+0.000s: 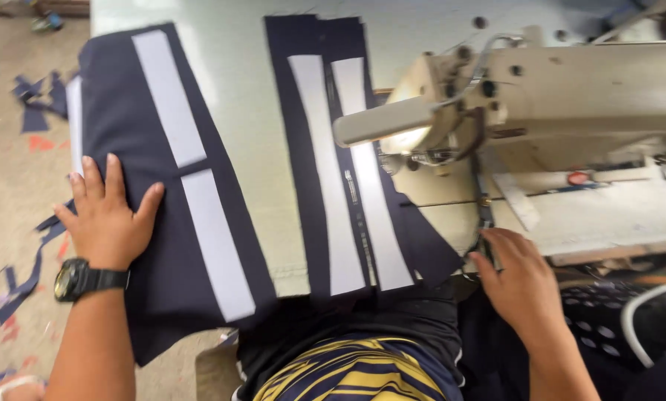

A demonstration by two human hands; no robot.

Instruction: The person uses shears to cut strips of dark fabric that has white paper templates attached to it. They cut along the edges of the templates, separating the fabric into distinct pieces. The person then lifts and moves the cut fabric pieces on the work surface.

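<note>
Left hand (pixel 108 215) lies flat, fingers spread, on the navy stack (pixel 169 223) at nine o'clock; right hand (pixel 518 278) pinches fabric by the sewing machine (pixel 556 96); keep edges aligned.

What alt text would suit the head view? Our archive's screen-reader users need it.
A person's left hand, wearing a black wristwatch, lies flat on a dark navy fabric stack with white strips, while the right hand touches dark cloth at the base of a cream sewing machine. A second navy piece with white strips lies between them on the pale table.
</note>
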